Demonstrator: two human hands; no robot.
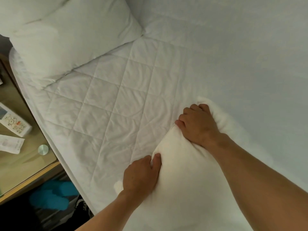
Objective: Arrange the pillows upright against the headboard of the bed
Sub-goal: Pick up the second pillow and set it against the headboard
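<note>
I hold a white pillow (188,177) close in front of me, over the near part of the quilted mattress (106,110). My left hand (141,174) pinches its near edge. My right hand (198,125) is clenched on its far top edge, bunching the fabric. Another white pillow (71,40) lies flat at the upper left of the bed, with a second one (25,9) partly showing behind it. I cannot make out a headboard.
A glass-topped bedside table (28,157) stands left of the bed. On it lie a white remote control (13,122), a paper slip (10,144) and a round metal disc (43,149). Blue slippers (53,194) sit on the dark floor below. A white sheet (233,55) covers the right side.
</note>
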